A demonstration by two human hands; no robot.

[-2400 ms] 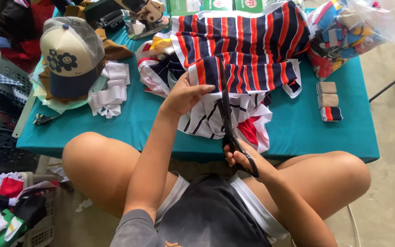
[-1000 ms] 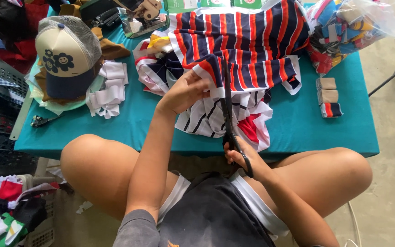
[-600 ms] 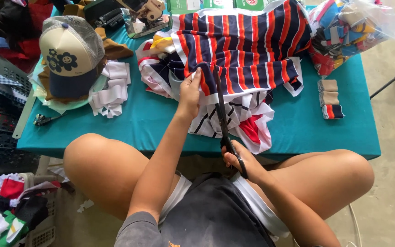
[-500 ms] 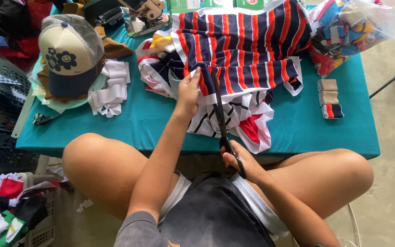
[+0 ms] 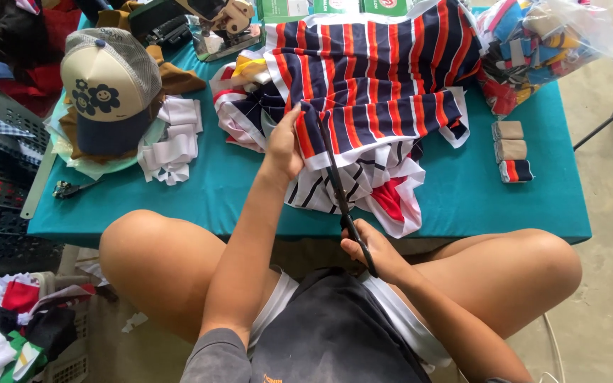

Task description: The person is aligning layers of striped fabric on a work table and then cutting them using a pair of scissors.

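Black-handled scissors [image 5: 342,202] sit gripped in my right hand [image 5: 374,252] at the table's [image 5: 214,191] near edge, blades running up into striped fabric [image 5: 377,92]. My left hand [image 5: 285,145] pinches the fabric's cut edge beside the blades. Farther left lies a cap [image 5: 108,89]; far right, a clear bag of scraps [image 5: 555,42].

Green boxes [image 5: 335,7] line the table's far edge beside a clear plastic bag [image 5: 569,39].
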